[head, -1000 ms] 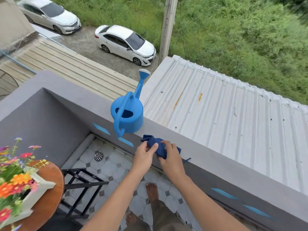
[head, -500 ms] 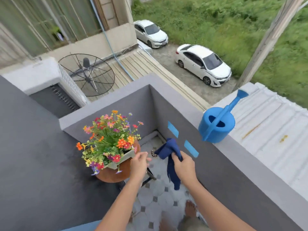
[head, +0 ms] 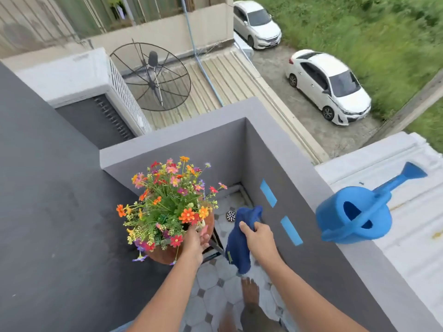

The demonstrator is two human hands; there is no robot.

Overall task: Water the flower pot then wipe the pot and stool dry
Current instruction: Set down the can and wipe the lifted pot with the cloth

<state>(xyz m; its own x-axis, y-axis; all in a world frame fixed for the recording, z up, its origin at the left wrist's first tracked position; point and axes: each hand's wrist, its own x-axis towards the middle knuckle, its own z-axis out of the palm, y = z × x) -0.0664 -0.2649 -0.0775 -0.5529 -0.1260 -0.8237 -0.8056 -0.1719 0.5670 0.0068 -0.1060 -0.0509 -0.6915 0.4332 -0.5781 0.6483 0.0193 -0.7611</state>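
A flower pot full of colourful flowers [head: 167, 204] stands on a round brown wooden stool [head: 165, 256] at the balcony's left. My left hand [head: 195, 243] rests at the pot's near right edge, fingers against it; the pot itself is mostly hidden by the blooms. My right hand [head: 260, 238] grips a dark blue cloth [head: 239, 245] that hangs down in the air to the right of the stool. The blue watering can [head: 354, 214] stands on top of the grey balcony wall [head: 299, 178] at the right, apart from both hands.
A floor drain [head: 231, 215] sits in the tiled corner beyond the cloth. My bare feet stand on the patterned tiles [head: 215, 295]. A dark grey wall [head: 60, 224] closes the left side. Below lie a corrugated roof, a satellite dish and parked cars.
My right hand lifted the cloth off the wall top and carried it left over the balcony floor. My left hand let go of the cloth and moved onto the flower pot's edge.
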